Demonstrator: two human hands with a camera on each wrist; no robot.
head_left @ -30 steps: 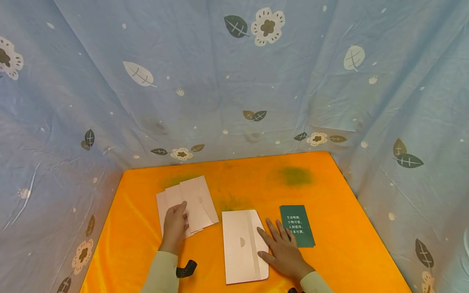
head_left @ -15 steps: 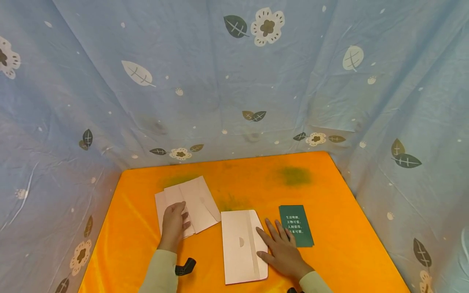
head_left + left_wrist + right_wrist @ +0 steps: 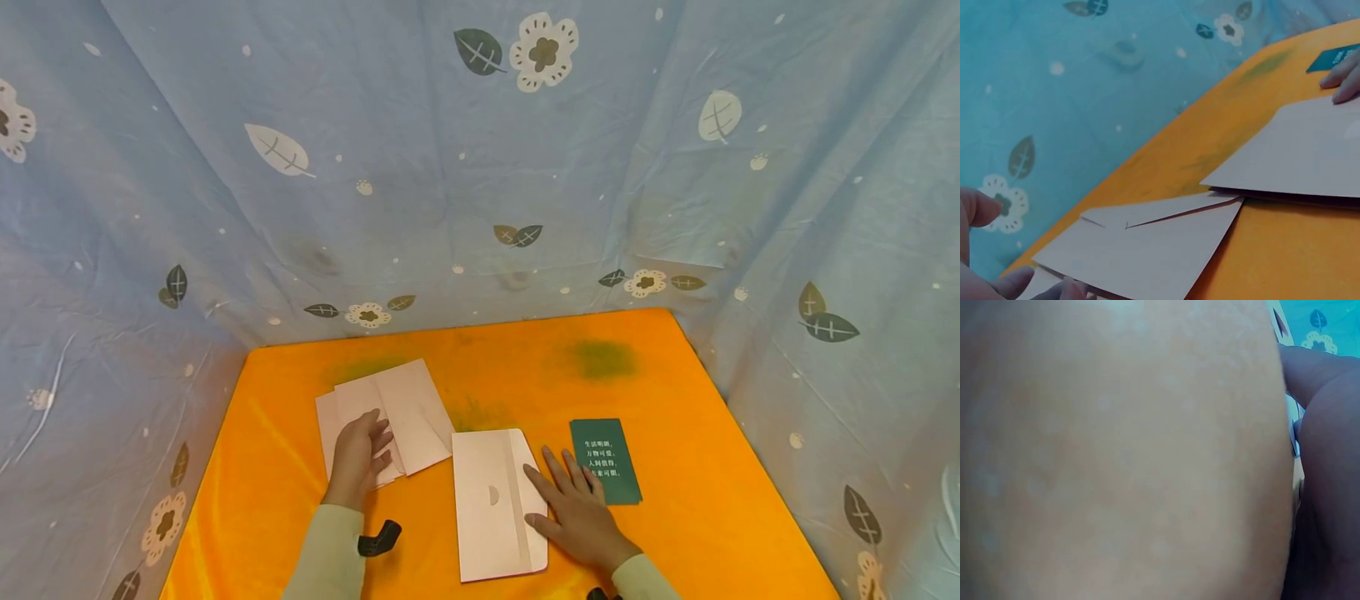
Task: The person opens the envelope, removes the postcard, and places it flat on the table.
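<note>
On the left, several pale pink envelopes [image 3: 411, 412] lie overlapped. Over their near part is my left hand [image 3: 358, 457], thumb held away from the fingers and nothing pinched between them. In the left wrist view its fingertips [image 3: 1013, 281] are at the edge of the top envelope [image 3: 1147, 244]. A larger-looking pink envelope [image 3: 483, 508] with a half-round notch lies upright in the middle. My right hand [image 3: 581, 521] rests spread on that envelope's flap, one finger reaching onto a dark green card [image 3: 609, 454] with white writing. The right wrist view is mostly blocked by a blurred close surface.
An orange cloth [image 3: 525, 367] covers the table. A blue patterned curtain [image 3: 420, 183] stands around its back and sides. A black wrist piece [image 3: 380, 539] juts out beside the left sleeve. The left envelopes' corner nearly meets the middle envelope.
The top envelopes on the left have slid a little to the right, toward the middle one. My left thumb and fingers have come apart. My right hand has stayed put.
</note>
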